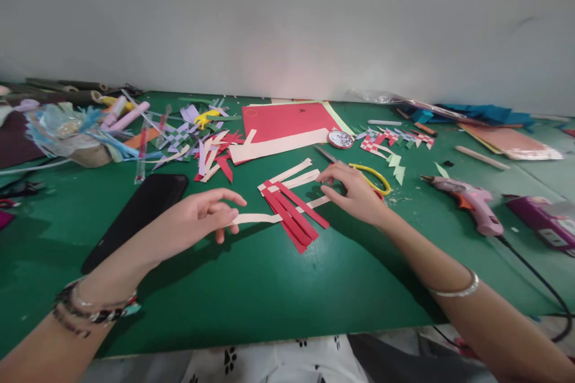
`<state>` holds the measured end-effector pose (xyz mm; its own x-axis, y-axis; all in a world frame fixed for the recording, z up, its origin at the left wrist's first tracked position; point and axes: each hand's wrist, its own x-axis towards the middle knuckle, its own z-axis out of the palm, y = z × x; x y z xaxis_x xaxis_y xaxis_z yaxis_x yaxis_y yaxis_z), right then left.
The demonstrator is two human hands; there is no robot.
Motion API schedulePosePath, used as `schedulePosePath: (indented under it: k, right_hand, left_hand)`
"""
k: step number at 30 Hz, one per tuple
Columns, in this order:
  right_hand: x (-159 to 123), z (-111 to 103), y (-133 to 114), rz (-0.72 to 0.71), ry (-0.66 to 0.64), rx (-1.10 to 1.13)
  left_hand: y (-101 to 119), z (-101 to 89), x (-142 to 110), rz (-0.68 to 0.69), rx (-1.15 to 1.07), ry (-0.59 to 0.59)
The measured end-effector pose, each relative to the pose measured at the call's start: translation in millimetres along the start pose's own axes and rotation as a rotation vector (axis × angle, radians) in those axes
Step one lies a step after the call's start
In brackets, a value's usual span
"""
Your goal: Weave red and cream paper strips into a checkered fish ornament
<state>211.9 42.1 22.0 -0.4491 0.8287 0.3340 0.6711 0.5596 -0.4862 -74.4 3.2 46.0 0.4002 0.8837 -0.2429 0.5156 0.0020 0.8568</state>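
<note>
A cream paper strip [256, 218] runs crosswise through several red paper strips [294, 221], which fan out toward me on the table. My left hand [204, 215] pinches the cream strip's left end between thumb and fingers. At its right end, my right hand [348, 185] has thumb and fingertips closed on the strip. More cream strips [296, 179] stick out from the far end of the red ones, where a small woven corner shows. Behind my right hand lie scissors [375, 176] with yellow and red handles, partly hidden by it.
A black phone [137, 215] lies by my left forearm. Red paper sheets [283, 122] and a small round dish [340, 139] are at the back. Paper scraps [215, 152] are scattered left. On the right are a pink glue gun [471, 200] with its cable and a purple device [543, 221].
</note>
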Motion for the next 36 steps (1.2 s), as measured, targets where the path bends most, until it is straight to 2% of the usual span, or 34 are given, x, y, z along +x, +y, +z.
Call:
schedulePosePath:
  k: [4,8,12,17,23,26,30,32,36]
  right_hand:
    - [5.8,-2.5,-31.2,-0.048,-0.094,0.041]
    - [16.1,5.4,-60.3,-0.068,-0.229,0.110]
    - [25.2,17.7,-71.6,-0.025,-0.237,0.137]
    - [27.3,25.5,-74.2,-0.024,-0.142,0.148]
    - [22.6,26.1,-73.3,0.010,-0.078,0.277]
    - [20.4,26.1,-67.9,0.082,-0.045,0.365]
    - [15.6,24.4,-58.4,0.202,-0.018,0.485]
    - [12.3,22.5,-54.0,0.245,-0.017,0.516]
    - [5.6,18.1,-46.4,0.289,-0.008,0.615]
  left_hand:
    - [7.0,-2.5,7.7,0.069,0.031,0.060]
    - [24.7,0.4,15.9,0.100,0.032,0.068]
    - [40.3,5.5,21.9,0.112,-0.046,0.058]
    - [42.3,10.2,24.3,0.166,-0.143,0.026]
    - [37.9,0.5,31.7,0.372,-0.138,-0.018]
    - [30.8,-3.0,38.4,0.393,-0.060,0.056]
    - [15.4,3.6,45.6,0.403,0.228,0.232]
    - [7.8,9.5,47.9,0.430,0.323,0.245]
    - [-2.3,19.5,51.7,0.489,0.353,0.222]
